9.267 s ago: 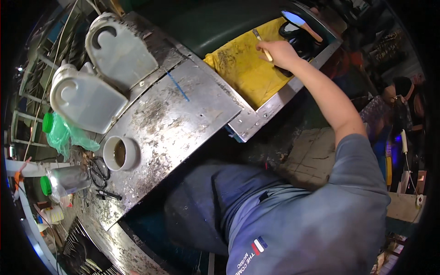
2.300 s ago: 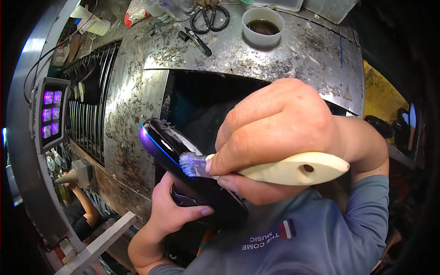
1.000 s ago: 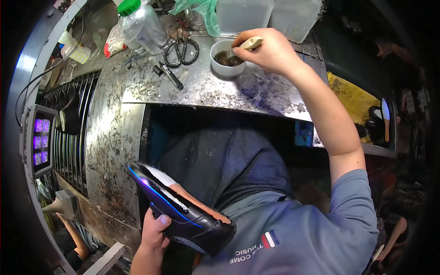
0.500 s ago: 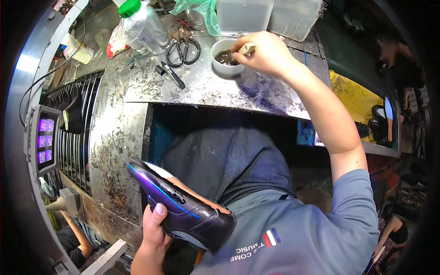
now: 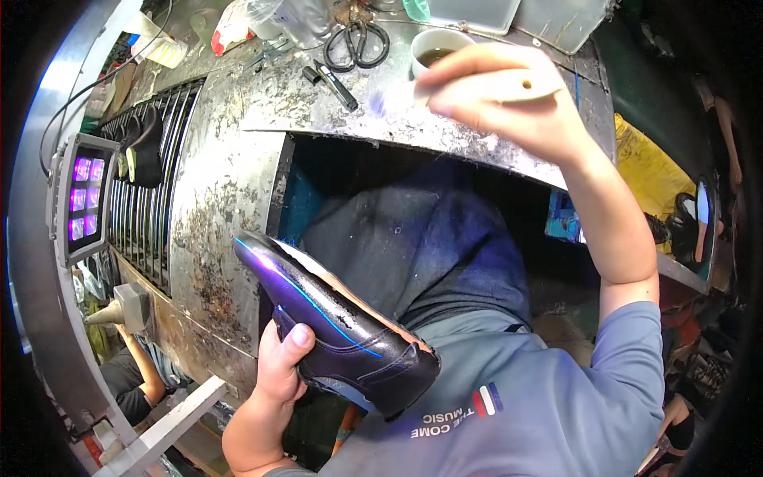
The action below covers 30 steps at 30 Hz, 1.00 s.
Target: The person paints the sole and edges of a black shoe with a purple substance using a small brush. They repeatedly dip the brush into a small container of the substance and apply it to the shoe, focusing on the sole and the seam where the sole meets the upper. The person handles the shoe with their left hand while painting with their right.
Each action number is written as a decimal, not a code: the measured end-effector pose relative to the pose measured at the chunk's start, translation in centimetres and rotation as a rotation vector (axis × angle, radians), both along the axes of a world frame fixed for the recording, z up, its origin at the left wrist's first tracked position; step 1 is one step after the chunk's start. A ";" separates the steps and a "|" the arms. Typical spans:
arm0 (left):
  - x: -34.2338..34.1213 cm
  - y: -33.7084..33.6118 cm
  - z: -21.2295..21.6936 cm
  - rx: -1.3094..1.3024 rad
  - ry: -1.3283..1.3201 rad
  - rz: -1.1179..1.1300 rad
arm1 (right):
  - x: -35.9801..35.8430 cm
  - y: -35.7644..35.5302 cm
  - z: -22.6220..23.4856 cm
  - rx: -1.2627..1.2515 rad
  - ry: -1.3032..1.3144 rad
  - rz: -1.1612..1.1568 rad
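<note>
My left hand [image 5: 280,367] grips a dark, glossy shoe [image 5: 334,322] from below, sole side turned up, toe pointing up-left over my lap. My right hand [image 5: 497,99] is raised above the metal bench [image 5: 238,143], closed around a pale wooden-handled brush [image 5: 509,83] whose bristle end points left. The brush hangs just in front of a small white cup [image 5: 437,48] of dark liquid on the bench. The two hands are well apart.
Black scissors [image 5: 359,44] and a black marker [image 5: 338,83] lie left of the cup. Clear plastic tubs [image 5: 517,14] stand behind it. A lamp with purple lights [image 5: 79,199] sits at the left beside a slotted grille [image 5: 147,215]. A yellow cloth [image 5: 648,163] lies far right.
My right hand has lifted the brush out of the cup and drawn it toward me. The shoe in my left hand has risen slightly and come closer.
</note>
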<state>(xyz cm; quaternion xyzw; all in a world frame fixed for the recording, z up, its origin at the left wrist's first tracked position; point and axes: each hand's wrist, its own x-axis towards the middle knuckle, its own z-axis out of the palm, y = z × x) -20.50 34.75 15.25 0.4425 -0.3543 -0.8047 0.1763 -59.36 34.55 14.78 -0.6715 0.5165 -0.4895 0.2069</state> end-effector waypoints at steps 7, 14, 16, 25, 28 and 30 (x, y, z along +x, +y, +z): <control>-1.5 -0.1 0.8 -0.049 -0.086 -0.074 | 7.8 1.7 0.6 -0.235 -0.068 0.338; -1.6 -0.4 1.0 -0.142 -0.137 -0.188 | 9.2 1.6 1.4 -0.166 -0.046 0.398; -1.1 -0.5 0.8 -0.169 -0.171 -0.174 | 9.3 1.8 1.2 -0.176 -0.053 0.420; -0.4 -0.3 -0.3 -0.167 -0.175 -0.015 | 8.7 2.5 1.3 -0.089 -0.039 0.571; -0.2 -0.3 -0.5 -0.173 -0.197 -0.007 | 8.5 2.6 1.4 -0.084 -0.053 0.587; -0.2 -0.3 -0.7 -0.168 -0.200 -0.011 | 8.4 2.8 1.3 -0.080 -0.060 0.590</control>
